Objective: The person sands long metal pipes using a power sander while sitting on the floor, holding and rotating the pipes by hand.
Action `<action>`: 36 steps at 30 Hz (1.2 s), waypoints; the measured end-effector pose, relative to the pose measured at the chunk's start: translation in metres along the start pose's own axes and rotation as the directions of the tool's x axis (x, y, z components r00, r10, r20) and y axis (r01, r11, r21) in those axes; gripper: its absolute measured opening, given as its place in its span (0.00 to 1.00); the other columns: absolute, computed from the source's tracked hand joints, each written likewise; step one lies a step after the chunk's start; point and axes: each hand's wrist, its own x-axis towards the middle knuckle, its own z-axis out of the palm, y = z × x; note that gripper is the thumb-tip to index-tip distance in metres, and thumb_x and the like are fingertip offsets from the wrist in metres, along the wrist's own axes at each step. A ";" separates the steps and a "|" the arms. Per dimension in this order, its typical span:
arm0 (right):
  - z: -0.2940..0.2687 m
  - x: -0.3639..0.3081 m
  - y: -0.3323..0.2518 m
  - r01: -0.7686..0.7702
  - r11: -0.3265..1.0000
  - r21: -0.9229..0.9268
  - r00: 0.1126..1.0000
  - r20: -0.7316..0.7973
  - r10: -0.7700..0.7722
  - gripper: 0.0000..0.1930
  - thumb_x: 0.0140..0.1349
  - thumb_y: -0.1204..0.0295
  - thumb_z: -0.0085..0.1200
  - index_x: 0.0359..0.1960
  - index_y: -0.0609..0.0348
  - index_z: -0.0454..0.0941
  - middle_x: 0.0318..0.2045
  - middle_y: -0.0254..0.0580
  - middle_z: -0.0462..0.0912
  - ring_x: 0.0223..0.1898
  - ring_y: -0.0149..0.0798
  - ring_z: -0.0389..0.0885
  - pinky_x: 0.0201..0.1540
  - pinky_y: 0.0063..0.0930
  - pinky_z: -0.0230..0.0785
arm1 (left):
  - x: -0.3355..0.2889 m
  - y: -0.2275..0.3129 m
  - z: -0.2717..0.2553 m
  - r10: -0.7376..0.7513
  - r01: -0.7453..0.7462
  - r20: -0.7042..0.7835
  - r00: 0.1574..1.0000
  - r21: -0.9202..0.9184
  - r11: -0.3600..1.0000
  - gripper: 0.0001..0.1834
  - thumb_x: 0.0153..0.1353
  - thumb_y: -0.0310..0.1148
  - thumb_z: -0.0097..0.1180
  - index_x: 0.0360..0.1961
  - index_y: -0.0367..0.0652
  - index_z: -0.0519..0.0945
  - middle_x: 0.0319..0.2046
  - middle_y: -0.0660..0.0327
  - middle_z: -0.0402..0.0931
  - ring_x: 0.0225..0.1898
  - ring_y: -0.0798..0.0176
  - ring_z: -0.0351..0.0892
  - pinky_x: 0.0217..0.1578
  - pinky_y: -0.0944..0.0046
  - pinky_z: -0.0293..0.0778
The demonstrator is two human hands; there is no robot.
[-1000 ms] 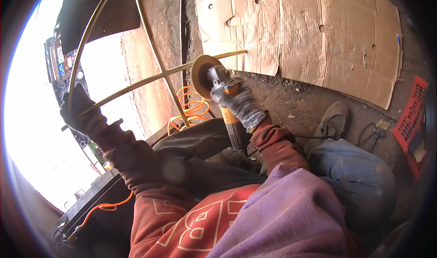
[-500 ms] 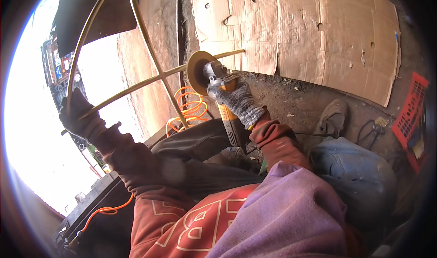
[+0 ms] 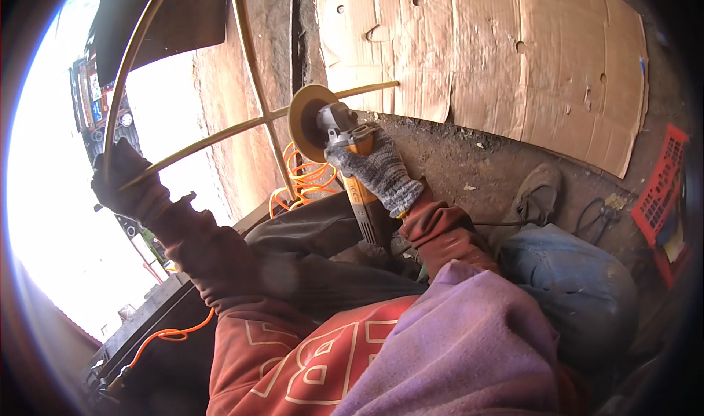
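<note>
My right hand (image 3: 378, 165), in a grey knitted glove, is wrapped round a yellow and grey angle grinder (image 3: 358, 199). Its wide round disc (image 3: 305, 126) is at a brass-coloured metal frame (image 3: 220, 134), just right of where two bars cross; whether it touches cannot be made out. On the left, my left hand (image 3: 126, 181), dark-gloved, grips the frame where a curved bar and the crossbar come together. The crossbar passes behind the disc, and its free end reaches over the cardboard.
Flattened cardboard (image 3: 484, 56) lies on the ground at the far right. An orange coiled hose (image 3: 301, 172) runs behind my knee. A red plastic crate (image 3: 660, 185) stands at the right edge, near a shoe (image 3: 539, 192). Upper left hangs a dark panel (image 3: 165, 27).
The grinder has shifted slightly left, and its disc now sits closer to the bars' crossing. The frame's upright bar has swung a little to the right at its top. Both grips hold.
</note>
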 end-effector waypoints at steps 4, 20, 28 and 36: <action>-0.030 0.007 -0.002 -0.060 0.989 0.134 0.989 -0.123 0.077 0.14 0.49 0.68 0.70 0.34 0.59 0.80 0.27 0.33 0.82 0.26 0.27 0.79 0.30 0.27 0.73 | -0.003 -0.001 -0.001 -0.025 0.024 0.065 0.998 0.015 1.000 0.10 0.55 0.34 0.58 0.17 0.53 0.76 0.19 0.64 0.75 0.19 0.63 0.77 0.19 0.64 0.71; -0.049 0.013 -0.006 -0.157 0.979 0.127 0.966 -0.185 0.179 0.18 0.48 0.71 0.72 0.40 0.57 0.80 0.29 0.32 0.83 0.26 0.27 0.79 0.29 0.23 0.74 | -0.007 -0.001 0.004 -0.224 0.256 0.229 0.947 -0.122 0.959 0.11 0.54 0.35 0.52 0.17 0.47 0.79 0.20 0.59 0.79 0.22 0.58 0.82 0.21 0.61 0.76; -0.051 0.021 -0.005 -0.052 0.990 0.128 0.989 -0.129 0.069 0.17 0.48 0.69 0.72 0.39 0.57 0.80 0.28 0.33 0.82 0.25 0.27 0.79 0.28 0.23 0.73 | -0.014 -0.002 0.012 -0.246 0.307 0.184 0.952 -0.588 0.748 0.12 0.59 0.30 0.48 0.18 0.44 0.71 0.14 0.63 0.66 0.12 0.68 0.63 0.13 0.68 0.62; -0.050 0.010 -0.009 -0.038 0.990 0.133 0.998 -0.054 0.045 0.13 0.50 0.69 0.71 0.36 0.56 0.82 0.28 0.32 0.83 0.26 0.25 0.78 0.29 0.23 0.72 | -0.012 0.000 -0.002 -0.517 0.649 0.546 0.659 -0.761 0.023 0.14 0.62 0.34 0.42 0.20 0.42 0.70 0.16 0.65 0.64 0.16 0.67 0.62 0.18 0.66 0.64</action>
